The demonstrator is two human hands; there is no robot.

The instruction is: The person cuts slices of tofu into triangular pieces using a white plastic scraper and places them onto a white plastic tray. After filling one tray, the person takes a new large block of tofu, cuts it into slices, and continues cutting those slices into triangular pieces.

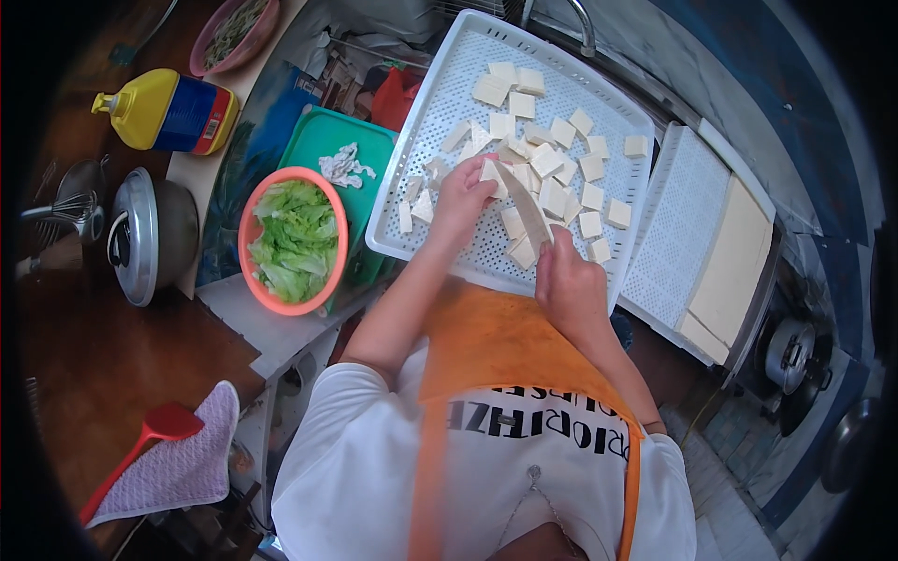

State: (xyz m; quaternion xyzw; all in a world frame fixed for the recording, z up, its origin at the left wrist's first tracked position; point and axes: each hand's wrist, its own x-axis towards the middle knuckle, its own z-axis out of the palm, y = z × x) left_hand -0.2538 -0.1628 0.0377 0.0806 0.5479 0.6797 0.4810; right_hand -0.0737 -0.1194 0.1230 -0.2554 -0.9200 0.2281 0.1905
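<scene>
My left hand (460, 204) is closed around a white tofu block (492, 178) above a white perforated tray (388, 210). In my right hand (571, 280) is a knife (526, 208); its blade points up and left, with the tip end against the held block. Many cut tofu pieces (591, 166) lie loosely in the tray, clustered around and beyond my hands. The blade and my fingers hide part of the held block.
At right, a second white perforated tray (678, 196) bears a large tofu slab (734, 266). Left stand an orange bowl (245, 234) of lettuce (297, 238), a green tray (313, 140), a lidded pot (140, 234) and a yellow jug (140, 103). A faucet (585, 33) rises behind.
</scene>
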